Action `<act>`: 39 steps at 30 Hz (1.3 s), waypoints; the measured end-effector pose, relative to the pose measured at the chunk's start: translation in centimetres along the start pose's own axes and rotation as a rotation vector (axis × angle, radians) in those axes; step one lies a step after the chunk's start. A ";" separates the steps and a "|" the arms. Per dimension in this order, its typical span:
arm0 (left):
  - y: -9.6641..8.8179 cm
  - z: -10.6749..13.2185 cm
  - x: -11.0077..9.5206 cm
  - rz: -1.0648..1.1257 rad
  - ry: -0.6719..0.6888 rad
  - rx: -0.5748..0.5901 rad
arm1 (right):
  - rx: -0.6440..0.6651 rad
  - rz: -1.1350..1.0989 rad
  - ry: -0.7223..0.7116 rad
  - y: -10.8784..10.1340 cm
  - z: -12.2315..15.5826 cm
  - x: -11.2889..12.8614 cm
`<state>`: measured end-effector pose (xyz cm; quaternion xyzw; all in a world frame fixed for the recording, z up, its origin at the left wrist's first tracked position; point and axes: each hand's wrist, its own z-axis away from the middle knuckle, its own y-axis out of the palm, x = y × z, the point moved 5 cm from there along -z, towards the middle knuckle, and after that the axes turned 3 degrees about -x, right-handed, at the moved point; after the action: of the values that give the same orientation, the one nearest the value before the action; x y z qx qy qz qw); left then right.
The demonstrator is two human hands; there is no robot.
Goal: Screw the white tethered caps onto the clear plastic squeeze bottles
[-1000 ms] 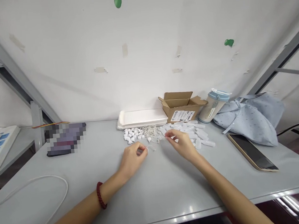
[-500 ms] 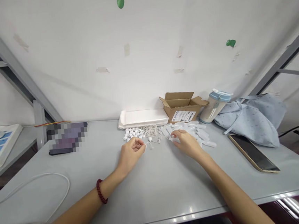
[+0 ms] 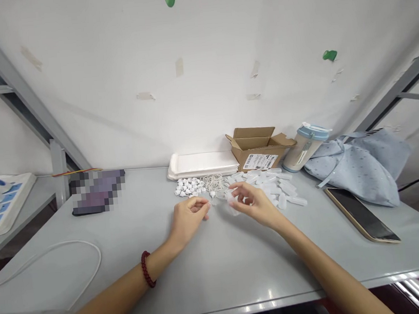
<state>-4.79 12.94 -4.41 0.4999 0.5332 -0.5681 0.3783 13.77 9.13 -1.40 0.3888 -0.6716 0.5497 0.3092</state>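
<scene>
My left hand (image 3: 188,217) is curled in a pinch over the grey table (image 3: 218,259); it grips a tiny white piece that I cannot make out. My right hand (image 3: 253,203) holds a small translucent tube (image 3: 231,203) between thumb and fingers, close to the left hand. Behind the hands lie a heap of small white caps (image 3: 189,186), a tangle of thin white loops (image 3: 213,181) and a pile of translucent tubes (image 3: 280,186).
At the back stand a stack of white trays (image 3: 201,163), an open cardboard box (image 3: 258,148) and a lidded cup (image 3: 306,146). A blue cloth bag (image 3: 360,168) and a phone (image 3: 361,214) lie right. A dark blurred item (image 3: 97,191) and a white cable (image 3: 72,259) lie left.
My right hand went to the pile of tubes, then came back toward the left hand with one tube in its fingers. The left hand stayed pinched and shifted slightly.
</scene>
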 end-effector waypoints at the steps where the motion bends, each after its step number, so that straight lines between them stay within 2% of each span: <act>1: 0.1 0.1 -0.1 -0.014 0.003 0.005 | 0.052 -0.059 0.004 0.8 0.2 0.3; 4: 0.1 0.5 -0.8 -0.048 0.068 0.001 | 0.164 -0.132 -0.001 2.9 0.9 0.8; 7: 0.2 1.1 -1.5 -0.069 0.196 -0.011 | 0.196 -0.155 0.003 4.0 1.2 0.8; 17: 0.1 1.9 -2.5 -0.154 0.656 -0.042 | 0.164 -0.288 0.093 3.8 1.2 0.5; 20: -0.1 1.9 -2.8 -0.145 0.691 -0.040 | 0.140 -0.350 0.113 3.6 1.0 0.2; 26: 0.0 1.9 -3.0 -0.129 0.656 -0.022 | 0.151 -0.357 0.083 3.2 0.9 0.2; 39: 0.3 3.0 -3.5 -0.146 0.845 0.006 | 0.100 -0.333 0.064 3.2 0.7 -0.8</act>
<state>-4.27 9.55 -1.30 0.6508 0.6734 -0.3404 0.0841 11.41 8.89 -3.78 0.4918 -0.5597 0.5357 0.3974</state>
